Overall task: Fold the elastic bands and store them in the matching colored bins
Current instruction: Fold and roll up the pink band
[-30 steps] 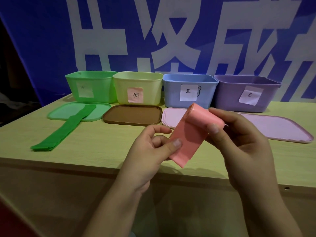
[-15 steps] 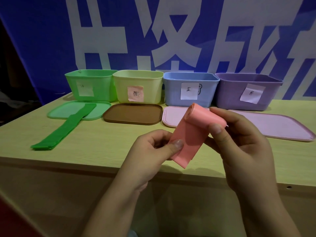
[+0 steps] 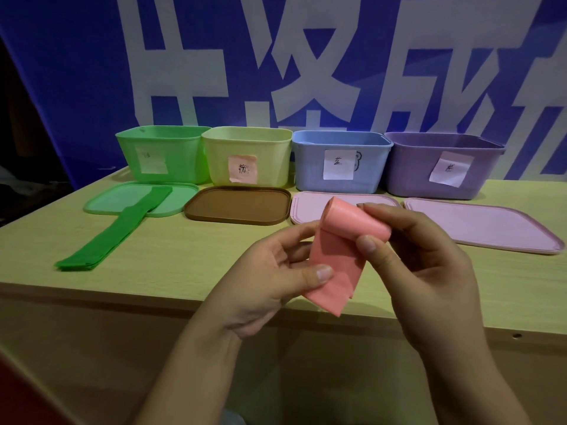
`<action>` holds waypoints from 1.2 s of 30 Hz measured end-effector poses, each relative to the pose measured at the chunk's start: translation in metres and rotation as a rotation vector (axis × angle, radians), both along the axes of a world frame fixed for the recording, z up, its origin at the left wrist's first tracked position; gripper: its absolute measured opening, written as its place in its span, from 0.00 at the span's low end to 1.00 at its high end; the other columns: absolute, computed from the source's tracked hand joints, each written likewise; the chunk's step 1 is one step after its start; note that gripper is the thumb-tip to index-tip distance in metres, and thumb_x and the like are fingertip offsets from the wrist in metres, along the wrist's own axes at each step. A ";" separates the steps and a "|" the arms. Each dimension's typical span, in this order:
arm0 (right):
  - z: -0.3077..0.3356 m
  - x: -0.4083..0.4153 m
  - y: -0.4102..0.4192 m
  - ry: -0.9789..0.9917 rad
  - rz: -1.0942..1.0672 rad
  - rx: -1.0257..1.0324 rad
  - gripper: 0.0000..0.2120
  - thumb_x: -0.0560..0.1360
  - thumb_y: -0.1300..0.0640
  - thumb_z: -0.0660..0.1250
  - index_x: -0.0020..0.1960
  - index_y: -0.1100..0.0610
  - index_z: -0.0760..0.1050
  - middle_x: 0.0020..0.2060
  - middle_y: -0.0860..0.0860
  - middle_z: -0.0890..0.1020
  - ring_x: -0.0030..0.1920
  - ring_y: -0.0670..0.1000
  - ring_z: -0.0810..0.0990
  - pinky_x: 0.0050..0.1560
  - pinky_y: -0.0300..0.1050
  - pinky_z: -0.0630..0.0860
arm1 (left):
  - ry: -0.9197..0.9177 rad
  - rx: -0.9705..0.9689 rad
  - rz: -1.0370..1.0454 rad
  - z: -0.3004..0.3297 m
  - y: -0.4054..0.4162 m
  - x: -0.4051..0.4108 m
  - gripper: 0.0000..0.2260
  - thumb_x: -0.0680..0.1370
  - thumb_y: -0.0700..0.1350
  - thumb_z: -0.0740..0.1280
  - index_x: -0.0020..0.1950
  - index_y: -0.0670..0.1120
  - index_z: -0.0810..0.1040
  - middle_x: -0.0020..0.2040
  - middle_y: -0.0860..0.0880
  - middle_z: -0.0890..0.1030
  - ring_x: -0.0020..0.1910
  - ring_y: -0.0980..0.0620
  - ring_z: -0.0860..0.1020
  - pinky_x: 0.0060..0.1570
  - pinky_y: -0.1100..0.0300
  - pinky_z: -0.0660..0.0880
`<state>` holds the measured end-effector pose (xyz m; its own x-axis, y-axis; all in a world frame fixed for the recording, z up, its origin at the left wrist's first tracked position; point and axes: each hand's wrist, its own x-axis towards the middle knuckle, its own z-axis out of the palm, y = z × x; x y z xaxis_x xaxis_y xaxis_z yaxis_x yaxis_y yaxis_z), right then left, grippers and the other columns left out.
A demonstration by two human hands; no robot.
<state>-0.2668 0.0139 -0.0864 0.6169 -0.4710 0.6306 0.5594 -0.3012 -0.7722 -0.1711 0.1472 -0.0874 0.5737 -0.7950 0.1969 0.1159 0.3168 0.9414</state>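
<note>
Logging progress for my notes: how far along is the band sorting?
Done: nothing visibly binned. In hand: the pink band, partly rolled between left hand and right hand. Left: the green band, lying across the green lid.

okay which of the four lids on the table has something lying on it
The green lid, leftmost in the row: one end of the green elastic band lies across it. The brown lid and the two pink lids are bare.

Four bins point(image 3: 340, 162) stand in a row at the table's point(image 3: 190, 271) back edge, four lids point(image 3: 237, 205) lying flat before them, and a folded band point(image 3: 119, 231) lies across the leftmost lid onto the table.
</note>
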 end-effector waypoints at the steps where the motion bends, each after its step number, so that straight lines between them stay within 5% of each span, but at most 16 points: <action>1: 0.000 0.000 0.000 0.000 0.001 -0.013 0.13 0.68 0.61 0.69 0.52 0.51 0.78 0.51 0.46 0.83 0.54 0.46 0.81 0.50 0.34 0.75 | 0.004 -0.002 -0.003 0.000 0.001 0.000 0.20 0.68 0.31 0.67 0.58 0.43 0.78 0.47 0.46 0.84 0.46 0.53 0.82 0.42 0.63 0.78; 10: -0.005 0.001 -0.002 0.006 0.032 -0.093 0.13 0.67 0.63 0.70 0.49 0.49 0.79 0.51 0.49 0.82 0.56 0.48 0.80 0.49 0.34 0.76 | -0.162 0.044 0.126 0.001 0.005 -0.004 0.13 0.66 0.34 0.68 0.48 0.43 0.83 0.43 0.46 0.85 0.43 0.52 0.82 0.41 0.62 0.78; 15: -0.012 0.007 0.003 -0.006 -0.046 -0.233 0.12 0.68 0.55 0.68 0.49 0.41 0.77 0.50 0.42 0.78 0.56 0.46 0.78 0.49 0.35 0.77 | -0.174 0.086 0.220 0.002 0.006 -0.007 0.10 0.65 0.36 0.67 0.44 0.44 0.83 0.39 0.48 0.84 0.39 0.54 0.81 0.38 0.64 0.77; 20: -0.016 0.011 0.009 -0.002 -0.170 -0.377 0.13 0.69 0.55 0.70 0.52 0.46 0.75 0.53 0.37 0.76 0.55 0.41 0.77 0.46 0.37 0.79 | -0.169 0.110 0.372 0.006 0.003 -0.014 0.11 0.63 0.49 0.78 0.40 0.46 0.84 0.37 0.48 0.84 0.36 0.55 0.81 0.36 0.62 0.76; 23: -0.007 0.007 0.004 0.080 0.029 -0.294 0.14 0.68 0.45 0.70 0.53 0.45 0.77 0.54 0.39 0.78 0.57 0.43 0.78 0.51 0.38 0.77 | -0.155 0.101 0.464 0.009 0.004 -0.016 0.13 0.59 0.55 0.72 0.37 0.48 0.84 0.36 0.48 0.84 0.36 0.53 0.81 0.37 0.59 0.76; 26: 0.002 0.003 -0.003 0.220 0.168 -0.173 0.18 0.68 0.42 0.69 0.57 0.45 0.77 0.53 0.43 0.81 0.54 0.43 0.80 0.48 0.34 0.76 | -0.178 0.088 0.434 0.014 0.006 -0.019 0.11 0.59 0.52 0.71 0.38 0.49 0.84 0.36 0.50 0.85 0.36 0.56 0.81 0.35 0.65 0.77; 29: 0.004 0.003 -0.004 0.292 0.116 -0.205 0.15 0.70 0.44 0.67 0.56 0.45 0.77 0.49 0.45 0.83 0.49 0.46 0.81 0.48 0.41 0.79 | -0.189 0.081 0.407 0.016 0.006 -0.021 0.08 0.61 0.46 0.71 0.39 0.49 0.82 0.35 0.51 0.85 0.35 0.58 0.82 0.35 0.66 0.78; 36: 0.011 -0.010 0.003 0.120 0.083 -0.113 0.11 0.70 0.54 0.68 0.52 0.46 0.78 0.48 0.40 0.83 0.49 0.41 0.81 0.45 0.30 0.75 | -0.195 0.076 0.317 0.016 0.011 -0.015 0.09 0.60 0.43 0.72 0.39 0.51 0.85 0.37 0.51 0.85 0.37 0.58 0.81 0.39 0.67 0.77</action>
<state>-0.2769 0.0165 -0.0759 0.7248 -0.3458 0.5959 0.4919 -0.3459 -0.7990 -0.1857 0.1579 -0.0717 0.7511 -0.6007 0.2739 -0.1605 0.2363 0.9583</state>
